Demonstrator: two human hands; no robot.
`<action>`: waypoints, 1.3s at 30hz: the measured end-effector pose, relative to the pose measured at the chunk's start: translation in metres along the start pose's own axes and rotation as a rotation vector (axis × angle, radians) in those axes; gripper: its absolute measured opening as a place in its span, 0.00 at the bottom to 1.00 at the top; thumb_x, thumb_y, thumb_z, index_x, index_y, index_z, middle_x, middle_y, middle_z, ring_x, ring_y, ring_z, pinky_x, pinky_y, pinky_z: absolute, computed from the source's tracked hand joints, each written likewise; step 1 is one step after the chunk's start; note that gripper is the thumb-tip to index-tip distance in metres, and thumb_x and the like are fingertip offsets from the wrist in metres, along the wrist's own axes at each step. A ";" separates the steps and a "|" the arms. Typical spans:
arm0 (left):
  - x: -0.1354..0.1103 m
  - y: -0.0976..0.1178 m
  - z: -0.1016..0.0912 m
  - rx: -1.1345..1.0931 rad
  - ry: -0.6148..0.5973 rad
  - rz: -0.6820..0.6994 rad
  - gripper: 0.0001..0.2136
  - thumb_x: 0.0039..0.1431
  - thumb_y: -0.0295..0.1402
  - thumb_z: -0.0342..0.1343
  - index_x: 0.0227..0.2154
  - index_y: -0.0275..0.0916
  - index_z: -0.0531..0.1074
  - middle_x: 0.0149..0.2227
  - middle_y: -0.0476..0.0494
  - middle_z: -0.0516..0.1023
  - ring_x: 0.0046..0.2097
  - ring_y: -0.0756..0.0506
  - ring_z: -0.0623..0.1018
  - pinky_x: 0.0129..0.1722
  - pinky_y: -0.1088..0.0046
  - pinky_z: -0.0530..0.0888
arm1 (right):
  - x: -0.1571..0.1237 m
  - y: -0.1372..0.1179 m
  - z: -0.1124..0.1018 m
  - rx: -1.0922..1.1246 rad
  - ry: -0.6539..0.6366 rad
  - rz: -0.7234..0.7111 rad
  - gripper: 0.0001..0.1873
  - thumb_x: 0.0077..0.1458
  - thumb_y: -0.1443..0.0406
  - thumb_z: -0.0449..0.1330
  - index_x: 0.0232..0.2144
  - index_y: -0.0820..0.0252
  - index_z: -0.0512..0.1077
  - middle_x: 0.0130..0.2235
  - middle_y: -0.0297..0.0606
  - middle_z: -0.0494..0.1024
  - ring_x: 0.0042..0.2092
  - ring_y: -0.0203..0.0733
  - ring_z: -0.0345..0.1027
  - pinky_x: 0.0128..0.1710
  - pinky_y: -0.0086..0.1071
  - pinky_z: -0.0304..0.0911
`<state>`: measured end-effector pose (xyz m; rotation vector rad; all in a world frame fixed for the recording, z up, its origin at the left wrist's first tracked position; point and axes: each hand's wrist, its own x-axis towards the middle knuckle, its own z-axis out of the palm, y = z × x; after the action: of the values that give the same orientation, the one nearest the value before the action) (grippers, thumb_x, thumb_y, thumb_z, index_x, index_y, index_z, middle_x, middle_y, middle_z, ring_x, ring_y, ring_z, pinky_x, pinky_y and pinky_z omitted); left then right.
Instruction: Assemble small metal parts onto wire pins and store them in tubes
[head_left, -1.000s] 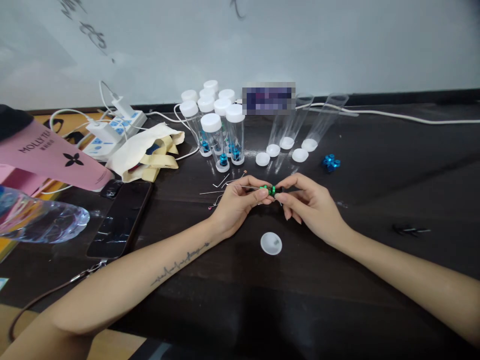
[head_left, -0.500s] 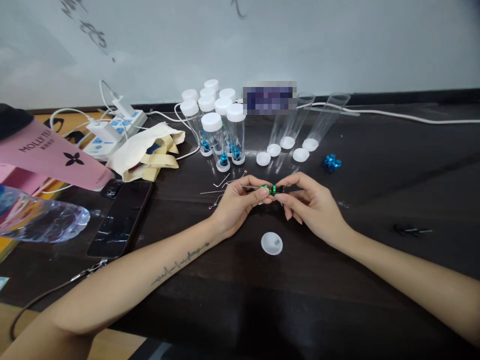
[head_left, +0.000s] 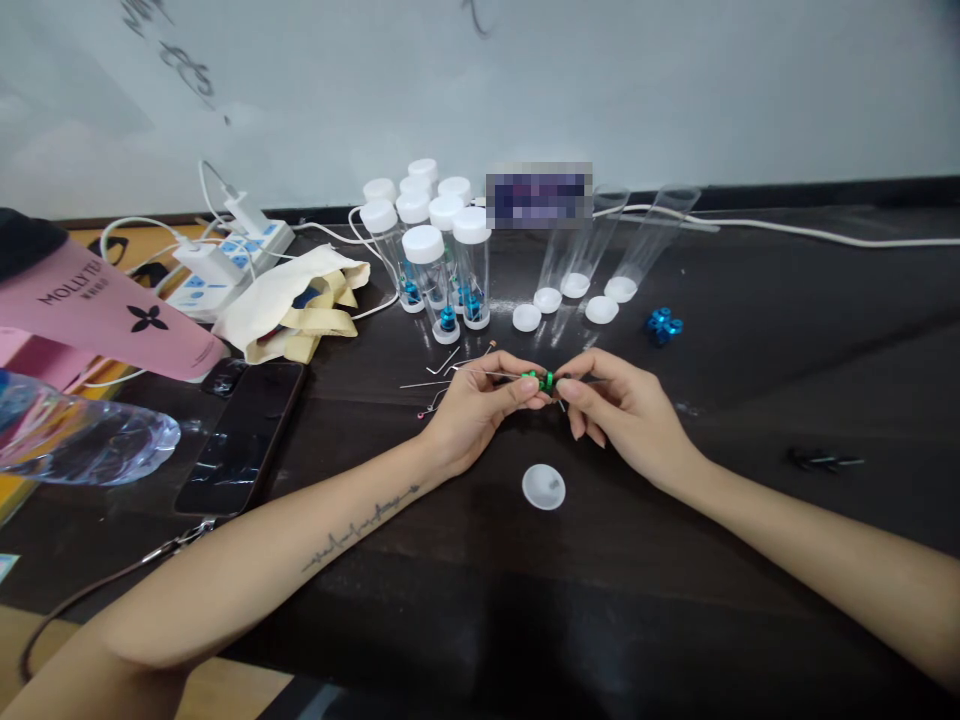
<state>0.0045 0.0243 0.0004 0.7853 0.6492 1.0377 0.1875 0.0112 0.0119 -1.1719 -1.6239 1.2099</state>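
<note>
My left hand [head_left: 471, 407] and my right hand [head_left: 619, 408] meet at the middle of the dark table [head_left: 750, 330]. Together they pinch a small green part [head_left: 539, 380] threaded on a thin metal pin [head_left: 495, 375] that sticks out leftward past my left thumb. My left fingertips hold the part's left end, my right fingertips its right end. A loose white cap [head_left: 543, 487] lies just in front of my hands. More thin metal pins [head_left: 435, 381] lie on the table to the left of my left hand.
Capped clear tubes [head_left: 439, 262] with blue parts stand behind my hands; open tubes [head_left: 600, 250] lean to their right, with a blue part cluster [head_left: 662, 325]. At the left lie a phone [head_left: 240, 435], cloth bag [head_left: 296, 300], power strip [head_left: 225, 255], pink bottle [head_left: 105, 310] and plastic bottle [head_left: 75, 435].
Nearly nothing has moved. My right fingertips have shifted slightly on the green part; both hands stay at the same spot.
</note>
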 end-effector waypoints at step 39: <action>0.000 0.000 0.000 0.042 0.000 0.003 0.06 0.49 0.29 0.67 0.31 0.35 0.77 0.28 0.49 0.79 0.30 0.53 0.77 0.38 0.77 0.75 | 0.000 0.002 0.000 0.005 -0.008 -0.012 0.11 0.61 0.56 0.60 0.36 0.59 0.70 0.18 0.28 0.69 0.17 0.29 0.58 0.16 0.24 0.52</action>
<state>0.0041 0.0243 0.0006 0.8230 0.6715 1.0291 0.1880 0.0118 0.0104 -1.1542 -1.6303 1.2121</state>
